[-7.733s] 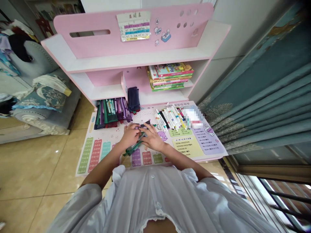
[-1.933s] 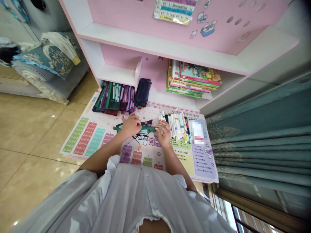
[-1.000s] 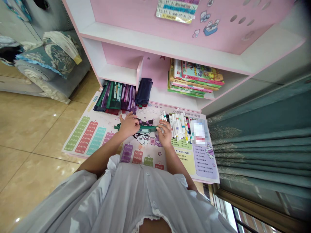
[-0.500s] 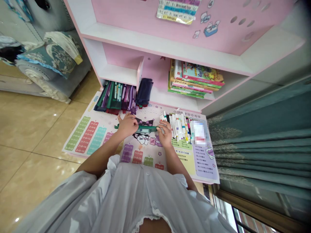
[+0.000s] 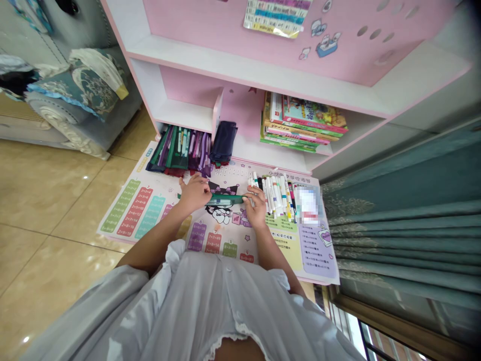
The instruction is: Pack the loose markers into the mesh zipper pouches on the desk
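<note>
Grip closed at both ends: the green pouch point(image 5: 225, 199) is held flat and crosswise, low over the desk mat point(image 5: 150, 210). Its left end is covered by the curled left hand point(image 5: 194, 193), and its right end is pinched by the fingers of the right hand point(image 5: 256, 206). A pale strip is seen along the pouch between the two grips. Right beneath the grip, a cartoon figure point(image 5: 221, 214) printed on the mat is partly hidden.

Just right of the right-hand grip, a row of markers point(image 5: 276, 194) is laid side by side. Whether the nearest marker is touched by the fingertips cannot be told. Beyond the left-hand grip, at the mat's far edge, a pile of pouches point(image 5: 180, 153) in green, purple and dark red is fanned out. Next to it, a dark blue pouch point(image 5: 223, 142) is propped by the pink divider point(image 5: 217, 108).

Further back and to the right of the grip, a stack of books point(image 5: 300, 123) is kept on the lower shelf. High above the grip, a timetable sheet point(image 5: 276, 15) is stuck to the pink back panel point(image 5: 210, 30). Far out to the right a teal curtain point(image 5: 406, 210) is hung, and far left a patterned cushion point(image 5: 82, 82) is seen on a sofa.
</note>
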Available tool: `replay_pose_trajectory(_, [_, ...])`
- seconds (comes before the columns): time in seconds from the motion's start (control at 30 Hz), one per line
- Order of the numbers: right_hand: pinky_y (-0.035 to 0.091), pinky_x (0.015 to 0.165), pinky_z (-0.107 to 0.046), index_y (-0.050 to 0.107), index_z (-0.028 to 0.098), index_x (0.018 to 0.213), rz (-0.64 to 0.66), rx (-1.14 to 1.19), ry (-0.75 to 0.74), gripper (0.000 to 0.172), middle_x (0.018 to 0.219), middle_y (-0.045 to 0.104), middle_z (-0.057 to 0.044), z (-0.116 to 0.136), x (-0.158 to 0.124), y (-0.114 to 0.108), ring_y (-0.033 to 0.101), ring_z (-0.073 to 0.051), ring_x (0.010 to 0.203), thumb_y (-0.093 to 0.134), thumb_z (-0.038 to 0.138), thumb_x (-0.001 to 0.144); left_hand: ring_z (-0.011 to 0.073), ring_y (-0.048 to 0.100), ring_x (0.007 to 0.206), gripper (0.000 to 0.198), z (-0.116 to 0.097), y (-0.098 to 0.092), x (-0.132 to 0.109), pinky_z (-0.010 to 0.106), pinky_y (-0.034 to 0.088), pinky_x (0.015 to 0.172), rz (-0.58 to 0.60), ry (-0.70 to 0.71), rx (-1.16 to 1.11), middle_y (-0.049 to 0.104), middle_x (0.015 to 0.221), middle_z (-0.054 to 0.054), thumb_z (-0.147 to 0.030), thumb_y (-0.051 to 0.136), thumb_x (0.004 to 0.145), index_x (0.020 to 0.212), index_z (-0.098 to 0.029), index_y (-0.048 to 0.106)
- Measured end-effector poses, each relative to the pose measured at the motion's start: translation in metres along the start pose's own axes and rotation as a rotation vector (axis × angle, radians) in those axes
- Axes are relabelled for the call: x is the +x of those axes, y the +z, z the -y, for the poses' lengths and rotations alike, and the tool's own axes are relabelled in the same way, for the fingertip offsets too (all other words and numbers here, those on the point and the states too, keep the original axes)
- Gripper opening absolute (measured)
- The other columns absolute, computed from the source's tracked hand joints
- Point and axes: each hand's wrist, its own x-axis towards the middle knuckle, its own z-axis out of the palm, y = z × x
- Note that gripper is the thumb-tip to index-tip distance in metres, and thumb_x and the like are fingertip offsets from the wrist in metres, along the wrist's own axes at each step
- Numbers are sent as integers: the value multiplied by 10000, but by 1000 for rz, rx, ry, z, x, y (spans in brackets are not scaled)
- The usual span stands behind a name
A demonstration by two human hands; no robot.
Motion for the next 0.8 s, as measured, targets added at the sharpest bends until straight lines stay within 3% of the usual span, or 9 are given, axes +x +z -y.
replay_pose_trajectory(0.8, [485,1022,-513,707,221,837,-42,24,-30,205,1057,650,-94,-1,0,2,563,-273,1181,595,377,909,333,401,1376,152,10,-5,-4,754,151,1098,-26,-18,30,635,1315,22,-251,567,786,684,-241,678])
